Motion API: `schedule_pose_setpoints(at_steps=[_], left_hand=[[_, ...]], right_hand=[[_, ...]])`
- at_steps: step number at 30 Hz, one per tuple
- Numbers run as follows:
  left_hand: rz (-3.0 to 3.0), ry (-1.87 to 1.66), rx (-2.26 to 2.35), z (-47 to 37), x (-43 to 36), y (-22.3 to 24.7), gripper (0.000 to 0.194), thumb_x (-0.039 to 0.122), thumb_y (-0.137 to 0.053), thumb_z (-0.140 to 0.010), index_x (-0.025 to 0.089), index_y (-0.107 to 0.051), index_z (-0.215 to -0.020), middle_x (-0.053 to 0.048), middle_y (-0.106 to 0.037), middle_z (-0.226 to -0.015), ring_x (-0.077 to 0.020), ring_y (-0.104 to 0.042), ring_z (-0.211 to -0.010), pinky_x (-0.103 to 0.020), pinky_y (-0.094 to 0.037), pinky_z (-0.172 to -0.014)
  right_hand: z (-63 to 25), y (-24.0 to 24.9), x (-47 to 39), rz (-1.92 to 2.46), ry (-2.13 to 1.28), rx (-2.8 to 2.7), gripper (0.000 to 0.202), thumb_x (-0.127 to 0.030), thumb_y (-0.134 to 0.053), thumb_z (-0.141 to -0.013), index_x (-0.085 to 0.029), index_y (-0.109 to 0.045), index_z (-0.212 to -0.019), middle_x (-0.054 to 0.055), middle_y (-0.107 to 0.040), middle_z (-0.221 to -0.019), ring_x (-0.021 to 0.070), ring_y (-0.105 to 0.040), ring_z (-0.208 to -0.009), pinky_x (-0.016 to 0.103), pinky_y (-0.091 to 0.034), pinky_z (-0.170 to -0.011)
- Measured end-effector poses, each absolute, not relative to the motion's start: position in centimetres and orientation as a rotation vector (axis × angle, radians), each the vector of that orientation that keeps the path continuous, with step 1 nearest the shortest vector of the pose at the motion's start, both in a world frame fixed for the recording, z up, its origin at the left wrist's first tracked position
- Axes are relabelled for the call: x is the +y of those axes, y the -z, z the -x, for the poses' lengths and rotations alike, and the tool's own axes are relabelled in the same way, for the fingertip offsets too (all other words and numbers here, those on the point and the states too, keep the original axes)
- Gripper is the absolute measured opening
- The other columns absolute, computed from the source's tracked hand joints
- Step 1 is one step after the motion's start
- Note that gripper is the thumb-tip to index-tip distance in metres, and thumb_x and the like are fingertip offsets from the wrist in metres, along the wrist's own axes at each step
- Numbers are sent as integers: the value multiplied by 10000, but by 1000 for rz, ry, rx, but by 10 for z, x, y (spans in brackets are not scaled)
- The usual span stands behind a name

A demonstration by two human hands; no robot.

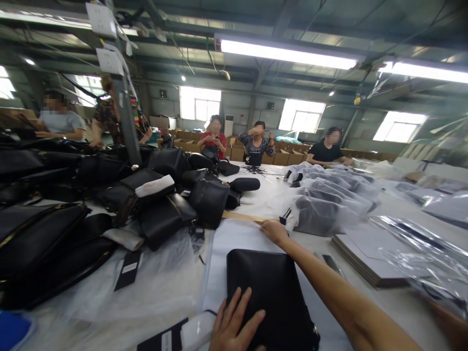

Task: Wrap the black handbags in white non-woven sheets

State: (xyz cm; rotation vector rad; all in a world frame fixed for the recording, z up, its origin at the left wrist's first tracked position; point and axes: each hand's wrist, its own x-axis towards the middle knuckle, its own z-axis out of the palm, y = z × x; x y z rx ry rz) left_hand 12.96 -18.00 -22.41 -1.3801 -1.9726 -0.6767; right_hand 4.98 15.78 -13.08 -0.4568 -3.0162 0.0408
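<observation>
A left hand (234, 325) lay spread flat on a black handbag (272, 287), its long axis running forward on a white sheet (236, 236), while the right hand (275, 233) curled beyond its far end, grip unclear.

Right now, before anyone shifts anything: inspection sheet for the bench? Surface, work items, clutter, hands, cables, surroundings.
Surface: pale table, largely covered.
Work items: black bag lying on a white sheet.
Clutter: piled black bags to the left; translucent-wrapped bags and stacked boards to the right; loose black tag.
Left hand: fingers spread on the black bag.
Right hand: at the sheet's far edge; grip unclear.
Cables: hanging cable with a yellow end, overhead.
Surroundings: co-workers beyond the table, metal post, lit tube lamps.
</observation>
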Motion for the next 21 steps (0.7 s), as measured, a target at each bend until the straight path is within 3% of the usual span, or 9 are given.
schedule_pose_setpoints(at_steps=[8,15,21], left_hand=[[1488,551,-1944,-123,-186,214,612,383,-644,-835,319,-488,-1423,-118,-495,-1474,-322,-502,-1326,-459,-572,-912],[1497,650,-2016,-132,-191,195,617,323,-639,-843,306,-469,-1436,-93,-417,-1533,-320,-467,-1356,-473,-564,-944],[1461,797,-2164,-142,-195,171,638,276,-610,-882,302,-389,-1480,-81,-470,-1500,-288,-499,-1333,-468,-549,-979]], right_hand=[[-76,109,144,308,-79,-2752,163,-301,-593,-903,-277,-751,-936,12,-754,-1080,228,-699,-998,346,-535,-886],[-99,90,126,150,-114,-2567,147,-239,-565,-912,-245,-695,-979,27,-717,-1175,219,-663,-1067,406,-465,-1022],[-150,71,98,-73,-96,-2347,167,-208,-537,-939,-253,-663,-1039,23,-706,-1204,179,-662,-1067,398,-404,-1098]])
